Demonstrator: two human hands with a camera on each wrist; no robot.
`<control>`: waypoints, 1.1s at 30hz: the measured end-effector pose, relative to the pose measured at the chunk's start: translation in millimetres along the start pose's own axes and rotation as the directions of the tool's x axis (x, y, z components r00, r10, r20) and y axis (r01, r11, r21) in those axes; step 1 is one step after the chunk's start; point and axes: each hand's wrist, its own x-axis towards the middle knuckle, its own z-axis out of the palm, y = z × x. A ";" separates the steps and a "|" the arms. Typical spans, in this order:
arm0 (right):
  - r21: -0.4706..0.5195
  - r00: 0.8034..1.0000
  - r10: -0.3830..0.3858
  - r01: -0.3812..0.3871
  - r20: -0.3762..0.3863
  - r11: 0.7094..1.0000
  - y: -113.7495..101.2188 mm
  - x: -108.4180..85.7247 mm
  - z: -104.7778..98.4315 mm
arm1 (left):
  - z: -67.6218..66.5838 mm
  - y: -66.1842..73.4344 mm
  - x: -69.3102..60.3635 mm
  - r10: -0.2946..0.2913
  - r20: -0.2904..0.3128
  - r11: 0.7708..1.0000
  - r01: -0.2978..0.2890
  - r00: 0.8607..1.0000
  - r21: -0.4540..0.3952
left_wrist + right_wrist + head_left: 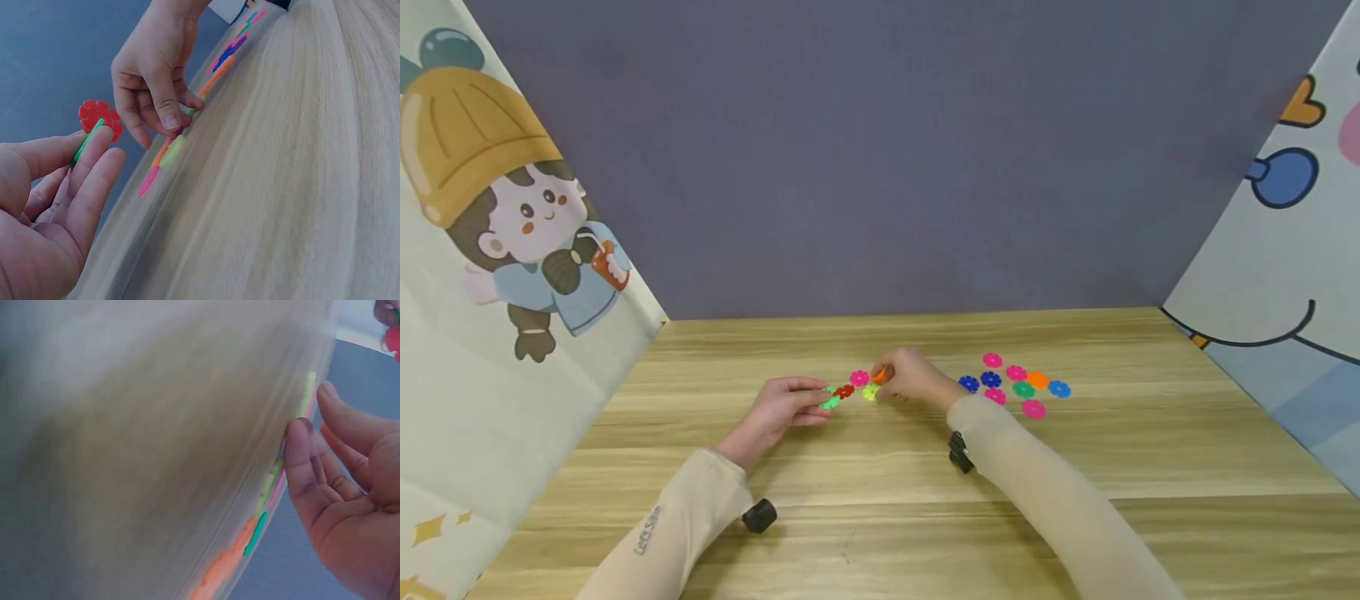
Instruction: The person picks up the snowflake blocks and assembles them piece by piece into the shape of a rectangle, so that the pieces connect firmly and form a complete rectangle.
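My left hand pinches a green notched flower disc between thumb and fingers, raised off the table. A red flower disc is slotted into it at an angle; part of the green one is hidden by fingers. My right hand is low over the table, its fingertips down at the loose discs. Beside those fingertips lie an orange disc, a yellow disc and a pink disc. In the right wrist view, thumb and index finger stand apart, with no disc visibly gripped.
Right of my right forearm lies a group of several flower discs, among them a dark blue disc, a teal disc and a light blue disc. A grey panel rises behind the wooden table, with printed panels at both sides.
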 end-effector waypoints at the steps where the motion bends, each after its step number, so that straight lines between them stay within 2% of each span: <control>1: -0.005 1.000 0.006 -0.006 0.005 1.000 -0.2 0.9 0.5 | -0.9 -0.1 -0.3 -0.001 0.000 1.000 0.001 1.000 0.003; 10: -0.047 0.998 0.061 -0.060 0.027 0.997 -0.2 5.5 2.0 | -3.7 -0.1 -1.3 -0.001 0.007 1.000 0.001 1.000 0.002; 19: -0.114 0.995 0.097 -0.095 0.011 0.989 -2.8 6.3 4.2 | -4.4 -0.6 -1.9 -0.011 0.008 1.000 0.011 1.000 -0.008; 22: -0.139 0.997 0.082 -0.081 0.000 0.987 -3.5 6.7 5.1 | -4.6 -0.5 -1.2 -0.010 0.012 1.000 0.010 1.000 -0.009; 29: -0.261 0.999 -0.020 0.008 -0.044 0.965 -3.8 7.7 7.1 | -5.2 -0.6 0.5 -0.011 0.020 1.000 0.011 1.000 -0.009; 33: -0.170 0.999 -0.002 -0.004 -0.032 0.985 -3.4 6.0 7.8 | -5.2 -0.6 0.5 -0.012 0.020 1.000 0.012 1.000 0.000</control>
